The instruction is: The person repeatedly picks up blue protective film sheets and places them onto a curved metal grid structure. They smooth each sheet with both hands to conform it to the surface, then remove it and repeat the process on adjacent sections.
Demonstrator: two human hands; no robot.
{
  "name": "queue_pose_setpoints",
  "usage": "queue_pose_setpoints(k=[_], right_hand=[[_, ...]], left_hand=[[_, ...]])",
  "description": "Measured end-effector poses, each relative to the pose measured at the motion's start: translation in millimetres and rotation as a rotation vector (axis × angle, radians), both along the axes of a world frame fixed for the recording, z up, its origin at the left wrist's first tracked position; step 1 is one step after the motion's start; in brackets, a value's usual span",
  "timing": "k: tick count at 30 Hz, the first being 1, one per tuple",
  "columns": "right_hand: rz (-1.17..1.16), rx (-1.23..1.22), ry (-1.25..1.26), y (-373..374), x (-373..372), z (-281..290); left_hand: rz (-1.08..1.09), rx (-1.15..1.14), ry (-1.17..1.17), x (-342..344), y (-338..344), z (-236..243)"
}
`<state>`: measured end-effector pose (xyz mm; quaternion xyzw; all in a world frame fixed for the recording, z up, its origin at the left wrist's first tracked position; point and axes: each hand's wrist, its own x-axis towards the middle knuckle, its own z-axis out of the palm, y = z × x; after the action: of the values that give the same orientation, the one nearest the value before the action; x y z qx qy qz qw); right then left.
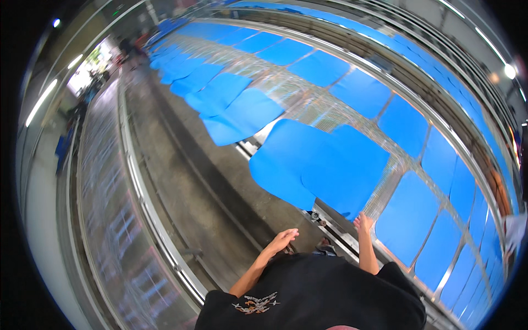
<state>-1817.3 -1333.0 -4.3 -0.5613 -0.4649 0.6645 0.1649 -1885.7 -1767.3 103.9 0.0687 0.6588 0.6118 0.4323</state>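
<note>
My left hand (pixel 285 240) is over the aisle floor, its fingers loosely stretched out with nothing in them. Beside the table's near edge is my right hand (pixel 363 222), fingers apart, just below the lower corner of a blue sheet (pixel 346 165). Whether it touches that sheet I cannot tell. Another blue sheet (pixel 286 154) overlaps this one and hangs over the edge of the long table (pixel 382 195). To the right of my right hand, a separate blue panel (pixel 410 212) lies flat.
Several overlapping blue sheets (pixel 242 113) lie farther up the table's near edge. Flat blue panels (pixel 360 91) form a row along its far side. A metal rail (pixel 344 236) borders the table. Across the concrete aisle (pixel 220 203) stands another long table (pixel 110 181) with a shiny covering.
</note>
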Motion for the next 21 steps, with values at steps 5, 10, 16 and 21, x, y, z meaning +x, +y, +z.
queue_pose_setpoints(k=[5, 10, 16, 21], right_hand=[[0.141, -0.228, -0.1, -33, -24, 31], [0.213, -0.357, 0.092, 26, -43, 4], [0.074, 0.191, 0.479, 88, -129, 205], [-0.572, 0.631, 1.09, 138, -60, 445]], left_hand=[[0.058, -0.074, -0.023, -27, -8, 23], [0.089, -0.218, -0.239, -73, 41, 19], [0.485, -0.379, -0.242, -150, 31, 33], [0.478, -0.343, -0.197, -214, 46, 11]])
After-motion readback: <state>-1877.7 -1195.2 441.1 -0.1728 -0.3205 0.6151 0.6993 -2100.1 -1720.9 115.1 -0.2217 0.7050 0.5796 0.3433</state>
